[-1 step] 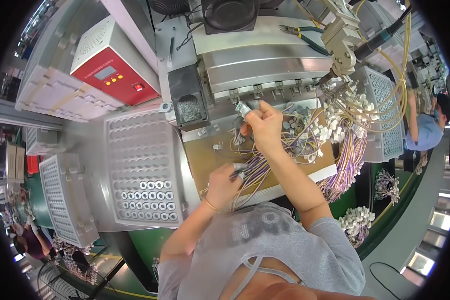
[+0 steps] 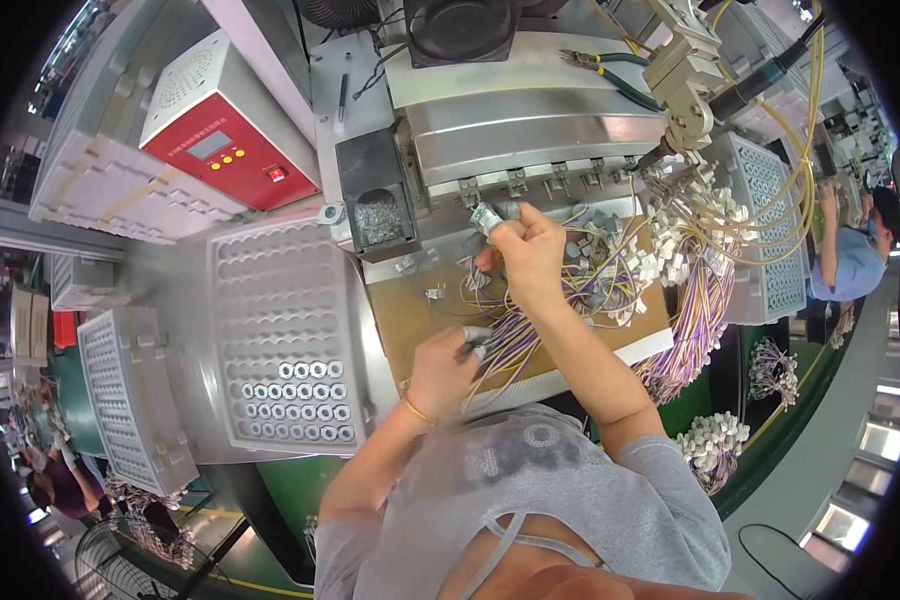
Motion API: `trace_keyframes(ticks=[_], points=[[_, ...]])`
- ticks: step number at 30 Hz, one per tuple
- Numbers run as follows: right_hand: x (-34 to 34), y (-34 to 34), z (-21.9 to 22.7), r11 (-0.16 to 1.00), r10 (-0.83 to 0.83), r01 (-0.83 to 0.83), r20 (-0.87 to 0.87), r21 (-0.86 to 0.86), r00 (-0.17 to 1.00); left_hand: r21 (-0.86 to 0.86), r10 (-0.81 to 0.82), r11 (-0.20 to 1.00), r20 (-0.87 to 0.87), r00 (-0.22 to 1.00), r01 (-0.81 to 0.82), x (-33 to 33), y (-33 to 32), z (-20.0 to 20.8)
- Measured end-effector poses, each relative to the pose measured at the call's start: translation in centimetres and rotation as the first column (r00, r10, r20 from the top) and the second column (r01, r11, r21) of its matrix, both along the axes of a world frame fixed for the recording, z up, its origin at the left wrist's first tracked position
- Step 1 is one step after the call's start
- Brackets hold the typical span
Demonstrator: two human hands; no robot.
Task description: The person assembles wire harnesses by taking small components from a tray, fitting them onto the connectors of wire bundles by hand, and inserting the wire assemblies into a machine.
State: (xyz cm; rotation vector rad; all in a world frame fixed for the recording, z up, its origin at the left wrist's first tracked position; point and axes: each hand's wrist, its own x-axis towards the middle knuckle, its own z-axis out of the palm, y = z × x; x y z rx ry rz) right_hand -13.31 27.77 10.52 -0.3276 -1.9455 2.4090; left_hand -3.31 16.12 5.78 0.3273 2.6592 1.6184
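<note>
My right hand (image 2: 533, 258) is pinched around a small silvery part with a greenish face (image 2: 484, 216), just in front of the row of metal clamps (image 2: 516, 184). Grey covers wrap some fingertips. Nearer to me, my left hand (image 2: 444, 368) is closed at the end of a bundle of purple, yellow and white wires (image 2: 510, 347); its fingertips are partly hidden among them. Under both hands lies a brown board (image 2: 410, 325). A small loose silvery piece (image 2: 435, 293) rests on it. Wires with white connectors (image 2: 620, 285) heap up beside my right forearm.
A clear tray (image 2: 280, 290) with rows of round metal parts stands at left. Behind are a black bin (image 2: 377, 215) of small metal pieces, a red-fronted control box (image 2: 232, 155) and pliers (image 2: 615, 75). A jointed metal tool arm (image 2: 682, 95) hangs at right.
My left hand has shifted very slightly to the left. My right hand stays at the clamps with the small part.
</note>
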Motion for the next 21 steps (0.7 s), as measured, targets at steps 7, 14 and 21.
trace_keyframes(ticks=[7,14,21], points=[[-0.7,-1.2,-0.7,0.997,-0.025,0.024,-0.012,-0.075,1.000,-0.112,-0.120,0.985,0.124,0.985,0.134,0.2,-5.1,0.7],[3.7,2.6,0.8,0.552,0.605,-0.110,-0.307,0.826,0.735,0.227,0.057,0.961,0.403,0.913,-0.160,0.8,-8.0,0.3],[6.0,1.8,-6.1,0.187,0.932,-0.342,-0.056,0.921,0.358,0.222,0.222,0.938,0.212,0.952,-0.268,1.3,-8.2,-0.1]])
